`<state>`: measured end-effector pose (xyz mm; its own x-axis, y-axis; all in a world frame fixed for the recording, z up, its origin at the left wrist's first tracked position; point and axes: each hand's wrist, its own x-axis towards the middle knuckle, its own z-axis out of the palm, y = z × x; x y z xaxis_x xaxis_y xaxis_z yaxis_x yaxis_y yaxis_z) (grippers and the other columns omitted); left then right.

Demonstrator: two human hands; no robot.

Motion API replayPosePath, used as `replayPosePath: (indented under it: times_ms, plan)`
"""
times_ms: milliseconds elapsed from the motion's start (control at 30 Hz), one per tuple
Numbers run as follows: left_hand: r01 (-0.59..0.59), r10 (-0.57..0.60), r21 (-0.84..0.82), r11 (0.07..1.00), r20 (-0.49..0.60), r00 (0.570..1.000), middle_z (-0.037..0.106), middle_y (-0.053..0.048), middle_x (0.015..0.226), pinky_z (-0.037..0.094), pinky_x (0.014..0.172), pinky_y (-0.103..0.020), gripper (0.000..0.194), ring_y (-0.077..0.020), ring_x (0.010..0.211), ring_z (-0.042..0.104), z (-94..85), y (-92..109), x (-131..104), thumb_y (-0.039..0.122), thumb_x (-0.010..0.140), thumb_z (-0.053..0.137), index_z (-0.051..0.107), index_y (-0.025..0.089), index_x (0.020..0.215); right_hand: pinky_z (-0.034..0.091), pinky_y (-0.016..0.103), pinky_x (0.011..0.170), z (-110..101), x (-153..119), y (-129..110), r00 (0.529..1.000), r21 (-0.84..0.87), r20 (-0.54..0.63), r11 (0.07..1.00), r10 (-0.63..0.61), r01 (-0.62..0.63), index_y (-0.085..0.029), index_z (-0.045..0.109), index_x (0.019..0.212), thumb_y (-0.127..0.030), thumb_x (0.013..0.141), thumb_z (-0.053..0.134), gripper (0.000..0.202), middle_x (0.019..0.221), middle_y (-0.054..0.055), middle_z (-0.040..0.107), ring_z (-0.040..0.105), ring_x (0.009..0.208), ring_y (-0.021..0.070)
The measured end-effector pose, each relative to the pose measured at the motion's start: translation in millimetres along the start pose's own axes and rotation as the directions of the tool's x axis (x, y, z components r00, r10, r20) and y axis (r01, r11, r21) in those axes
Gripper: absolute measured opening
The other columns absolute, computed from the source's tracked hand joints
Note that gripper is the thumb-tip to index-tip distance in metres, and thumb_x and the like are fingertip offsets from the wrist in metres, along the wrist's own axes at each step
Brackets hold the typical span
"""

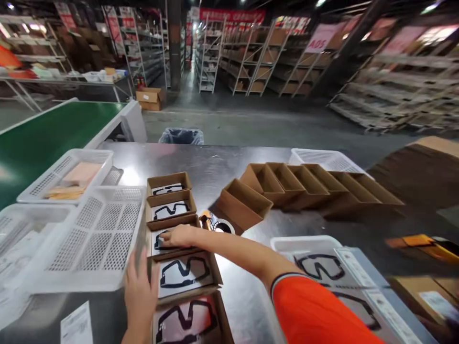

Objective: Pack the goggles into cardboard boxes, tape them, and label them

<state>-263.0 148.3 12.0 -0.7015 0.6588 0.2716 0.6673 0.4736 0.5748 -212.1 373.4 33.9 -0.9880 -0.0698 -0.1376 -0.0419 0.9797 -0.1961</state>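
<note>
The right hand (pixel 179 236) reaches down into the third box (pixel 172 224) from the back, fingers bent onto the flat piece inside; whether they grip it or only press on it cannot be told. The left hand (pixel 140 286) is blurred, its fingers loosely spread and apparently holding nothing, close by the left end of the fourth box (pixel 216 270); contact is unclear. The flat pieces, white with black goggle-shaped outlines, lie in all five boxes of this row, including the second box (pixel 172 197), the farthest box (pixel 168 180) and the nearest box (pixel 224 317). Those five therefore look supplied, though every one stands open at the top, so closing them seems not yet done. Just right of the row is a white ring (pixel 228 223), then a tilted open box (pixel 247 203) and a slanting run of open boxes (pixel 308 184), in which no such piece shows; these seem unfilled so far. Two more outlined pieces (pixel 322 270) lie at the white tray (pixel 303 242) on the right. To the left sit a perforated basket (pixel 95 239) and a paper slip (pixel 77 326); beyond the steel table (pixel 215 157) runs a green conveyor (pixel 60 124).
</note>
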Motion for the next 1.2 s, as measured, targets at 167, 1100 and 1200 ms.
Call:
replayPosePath:
  times_ms: [167, 1100, 1200]
  plan:
    - [-0.472, 0.428, 0.103, 0.875, 0.29, 0.856, 0.055, -0.014, 0.143, 0.031, 0.107, -0.067, 0.064, -0.042, 0.13, 0.05, 20.2, 19, -92, 0.02, 0.081, 0.057, 0.046, 0.035, 0.143, 0.041, 0.041, 0.103, -45, -82, 51, 0.736, 0.147, -0.407, 0.834, 0.541, -0.532, -0.019, 0.047, 0.137, -0.025, 0.094, 0.048, 0.043, 0.137, 0.015, 0.056, 0.055, 0.119, 0.0253]
    - [-0.44, 0.438, -0.083, 0.894, 0.369, 0.82, 0.06, -0.012, 0.132, 0.043, 0.107, -0.044, 0.047, -0.0268, 0.123, 0.057, -51.7, 91, 36, 0.045, 0.09, 0.045, 0.054, 0.02, 0.129, 0.043, 0.029, 0.058, 57, -160, -208, 0.936, 0.045, -0.119, 0.944, 0.331, -0.328, -0.017, 0.063, 0.085, -0.017, 0.087, 0.06, 0.003, 0.077, 0.004, 0.072, 0.066, 0.067, 0.0189]
    - [-0.34, 0.259, 0.08, 0.937, 0.494, 0.83, 0.064, -0.02, 0.123, 0.048, 0.099, -0.053, 0.059, -0.0362, 0.118, 0.06, -48.1, 34, -27, 0.051, 0.084, 0.042, 0.055, 0.013, 0.127, 0.049, 0.036, 0.075, 75, -136, -209, 0.91, 0.063, -0.3, 0.958, 0.285, -0.28, -0.018, 0.063, 0.092, -0.032, 0.09, 0.06, 0.015, 0.086, 0.005, 0.072, 0.066, 0.079, 0.0205]
